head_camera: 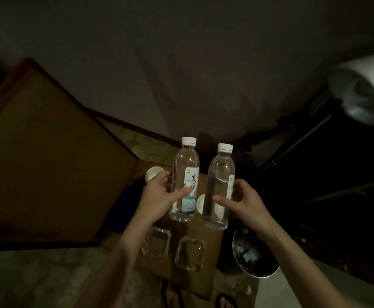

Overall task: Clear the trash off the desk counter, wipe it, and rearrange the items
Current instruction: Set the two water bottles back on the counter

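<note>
I hold two clear water bottles with white caps upright above a small wooden counter point(212, 258). My left hand point(159, 196) grips the left bottle point(185, 174), whose white label faces me. My right hand point(241, 201) grips the right bottle point(219, 185). Two square glass ashtrays sit side by side on the counter below, one at the left point(156, 243) and one at the right point(190, 254). A white cup point(154, 173) stands behind my left hand. Another white cup point(200, 204) shows between the two bottles.
A round bin point(253, 255) with a dark liner and scraps of trash stands on the floor right of the counter. A blue object point(126, 207) lies left of the counter. A white lamp shade point(363, 90) hangs at upper right. My feet in sandals show at the bottom.
</note>
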{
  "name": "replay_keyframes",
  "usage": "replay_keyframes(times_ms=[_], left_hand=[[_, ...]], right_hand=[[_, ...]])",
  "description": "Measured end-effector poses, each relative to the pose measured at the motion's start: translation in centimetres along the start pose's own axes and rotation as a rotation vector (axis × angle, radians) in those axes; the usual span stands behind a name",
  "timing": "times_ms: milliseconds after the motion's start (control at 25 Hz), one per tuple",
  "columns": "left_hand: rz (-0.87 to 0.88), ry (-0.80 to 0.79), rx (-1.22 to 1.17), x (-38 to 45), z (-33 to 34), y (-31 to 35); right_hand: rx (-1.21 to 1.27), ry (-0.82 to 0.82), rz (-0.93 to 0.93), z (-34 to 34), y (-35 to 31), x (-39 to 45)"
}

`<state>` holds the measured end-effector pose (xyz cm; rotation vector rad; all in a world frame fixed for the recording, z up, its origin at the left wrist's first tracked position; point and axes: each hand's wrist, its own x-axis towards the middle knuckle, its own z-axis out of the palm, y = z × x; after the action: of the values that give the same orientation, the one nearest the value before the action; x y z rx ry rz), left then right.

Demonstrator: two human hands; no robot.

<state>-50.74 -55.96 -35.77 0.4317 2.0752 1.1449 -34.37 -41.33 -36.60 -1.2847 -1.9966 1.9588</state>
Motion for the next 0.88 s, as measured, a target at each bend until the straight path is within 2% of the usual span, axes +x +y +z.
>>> replay_keyframes(times_ms=[120, 480, 680, 880], left_hand=[[0.079, 0.019, -0.027, -4.7, 1.2, 6.1], [0.399, -0.093, -0.053, -14.6, 4.1, 22.6], [0.599, -0.177, -0.003, -18.6, 5.3, 29.3], [0.693, -0.211, 0.008, -21.0, 8.8, 33.2]], right_hand=[[-0.012, 0.033, -0.105, -5.2, -4.3, -5.1], [-0.004, 0.167, -0.378, -18.1, -14.9, -19.7], [-0.004, 0.350, -0.473, -21.9, -18.2, -26.4], [0.034, 0.431, -0.539, -25.8, -18.7, -31.0]])
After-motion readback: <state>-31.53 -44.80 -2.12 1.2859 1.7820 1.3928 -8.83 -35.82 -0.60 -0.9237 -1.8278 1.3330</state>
